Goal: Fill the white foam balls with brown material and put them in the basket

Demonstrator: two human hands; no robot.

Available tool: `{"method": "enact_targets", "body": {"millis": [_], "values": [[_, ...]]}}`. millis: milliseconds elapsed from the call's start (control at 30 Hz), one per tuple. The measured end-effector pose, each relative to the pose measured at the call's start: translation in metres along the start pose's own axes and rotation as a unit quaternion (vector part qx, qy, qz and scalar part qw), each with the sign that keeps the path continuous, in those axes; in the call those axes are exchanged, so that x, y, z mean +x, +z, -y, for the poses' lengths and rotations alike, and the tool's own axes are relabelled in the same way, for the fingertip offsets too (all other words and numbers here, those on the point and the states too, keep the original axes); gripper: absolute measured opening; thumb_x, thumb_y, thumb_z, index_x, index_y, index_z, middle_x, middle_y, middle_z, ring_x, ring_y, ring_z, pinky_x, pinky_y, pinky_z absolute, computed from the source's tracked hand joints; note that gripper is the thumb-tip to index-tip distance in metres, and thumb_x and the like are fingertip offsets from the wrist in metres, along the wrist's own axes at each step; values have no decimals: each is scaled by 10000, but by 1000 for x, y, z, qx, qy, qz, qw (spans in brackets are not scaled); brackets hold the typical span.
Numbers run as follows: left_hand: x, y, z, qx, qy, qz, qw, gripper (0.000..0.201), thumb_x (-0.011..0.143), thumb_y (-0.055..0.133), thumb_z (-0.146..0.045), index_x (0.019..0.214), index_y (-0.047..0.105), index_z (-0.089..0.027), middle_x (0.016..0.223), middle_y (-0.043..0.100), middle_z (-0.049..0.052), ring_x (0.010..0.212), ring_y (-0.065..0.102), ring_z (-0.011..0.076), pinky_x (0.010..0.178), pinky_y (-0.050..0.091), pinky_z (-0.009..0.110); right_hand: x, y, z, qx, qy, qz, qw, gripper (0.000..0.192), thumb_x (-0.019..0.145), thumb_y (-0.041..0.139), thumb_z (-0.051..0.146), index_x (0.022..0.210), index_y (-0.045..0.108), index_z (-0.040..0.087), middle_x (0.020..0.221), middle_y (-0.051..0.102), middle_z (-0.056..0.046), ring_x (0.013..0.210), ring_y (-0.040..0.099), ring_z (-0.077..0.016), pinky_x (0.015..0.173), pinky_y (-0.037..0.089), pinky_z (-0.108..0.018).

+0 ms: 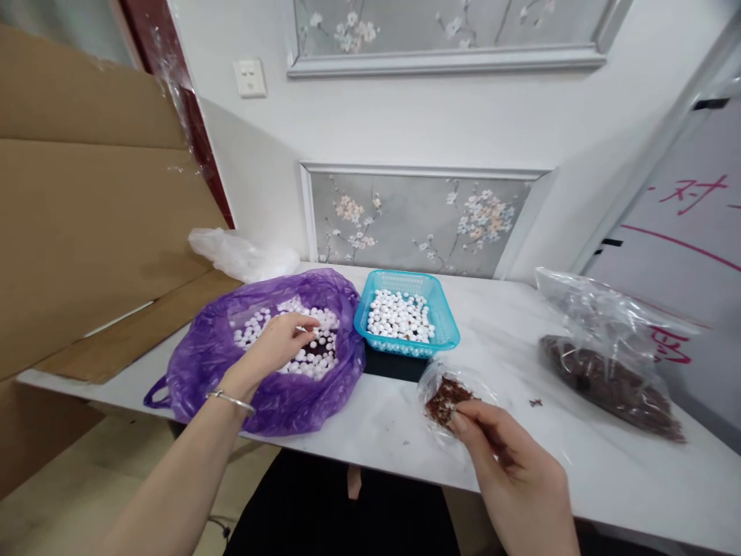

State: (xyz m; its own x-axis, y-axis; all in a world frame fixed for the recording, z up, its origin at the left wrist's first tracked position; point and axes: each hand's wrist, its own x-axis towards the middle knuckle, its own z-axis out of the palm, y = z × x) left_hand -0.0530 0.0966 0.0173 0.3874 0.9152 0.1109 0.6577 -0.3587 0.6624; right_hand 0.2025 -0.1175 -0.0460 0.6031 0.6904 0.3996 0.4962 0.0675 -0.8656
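Reaching into the purple plastic bag [197,363] at the lower left of the frame, the left hand [278,344] lay over a heap of small white beads [316,359], its fingers curled loosely downward with the thumb and forefinger tips pinched close on what looked like a single bead; a thin silver bangle [230,399] circled the wrist. The bag sat open on the white table [607,463], its mouth spread wide.

Low and right of centre, the right hand [512,463] rested on the table's near edge, fingers bent inward and thumb pressed toward them at the rim of a small clear bag [431,382] holding dark reddish-brown bits [445,401]; whether it truly gripped the plastic I could not tell.

Between the two hands, just right of the purple bag, stood a turquoise basket [445,332] partly filled with more white beads. At the far right a larger clear bag [607,347] of the same brown material lay slumped. Crumpled clear plastic [240,255] sat at the back left, beside leaning cardboard sheets [86,216].
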Motion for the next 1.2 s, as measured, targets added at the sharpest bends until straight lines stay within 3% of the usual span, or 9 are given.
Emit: {"method": "enact_targets", "body": {"millis": [100,200,300,367,433,500,600,800,1200], "values": [[-20,15,-22,-122,3,3,993,364,835,628,-402,1062,710,-130,1003,767,118,922,715,255,847,555,342,-1,4,8,48,6,3,999,160,790,704,372,819,765,227,784,761,-25,680,689,-181,696,581,-251],[-46,45,-49,-272,-9,45,961,378,856,625,-440,1088,717,-156,944,774,81,863,720,169,825,565,254,-2,2,22,123,28,29,992,108,811,691,317,816,757,231,721,740,-11,661,680,-166,641,568,-224],[-67,75,-77,-546,-98,140,820,261,721,821,-354,897,774,-167,798,748,27,723,690,84,742,549,139,-4,-1,39,187,34,51,980,84,827,672,267,786,731,223,663,696,4,629,650,-148,612,552,-213],[-75,89,-91,-636,-136,180,738,219,654,881,-279,798,777,-151,745,724,11,667,669,61,698,546,111,-6,-2,47,212,24,71,974,84,834,661,237,775,717,219,647,670,13,614,634,-133,603,542,-201],[-80,98,-101,-671,-154,197,698,205,640,891,-234,778,773,-139,751,719,12,650,665,61,678,554,114,-7,-2,52,236,20,77,969,72,840,653,211,793,706,217,659,658,17,622,632,-124,612,540,-195],[-81,102,-105,-687,-162,207,678,203,657,879,-211,816,773,-144,768,722,13,642,665,65,661,560,124,-8,-1,53,257,23,68,964,44,837,661,196,818,695,214,706,663,11,647,640,-124,627,546,-199],[-82,106,-106,-693,-152,209,673,165,707,844,-194,845,767,-145,777,721,12,638,654,63,651,558,132,-10,1,52,274,34,69,959,29,837,682,195,835,695,220,776,681,2,687,651,-126,651,554,-206],[-85,109,-102,-694,-118,201,681,129,748,815,-201,856,770,-145,841,731,20,728,661,80,708,547,151,-11,4,45,295,26,107,949,76,870,667,173,862,716,231,716,688,9,663,661,-130,644,558,-215],[-89,108,-106,-677,-89,184,708,155,714,842,-260,805,763,-162,753,675,-13,659,597,64,679,500,165,-9,4,45,232,-13,108,967,100,888,634,168,838,692,232,769,661,11,723,625,-133,666,516,-214]]}}
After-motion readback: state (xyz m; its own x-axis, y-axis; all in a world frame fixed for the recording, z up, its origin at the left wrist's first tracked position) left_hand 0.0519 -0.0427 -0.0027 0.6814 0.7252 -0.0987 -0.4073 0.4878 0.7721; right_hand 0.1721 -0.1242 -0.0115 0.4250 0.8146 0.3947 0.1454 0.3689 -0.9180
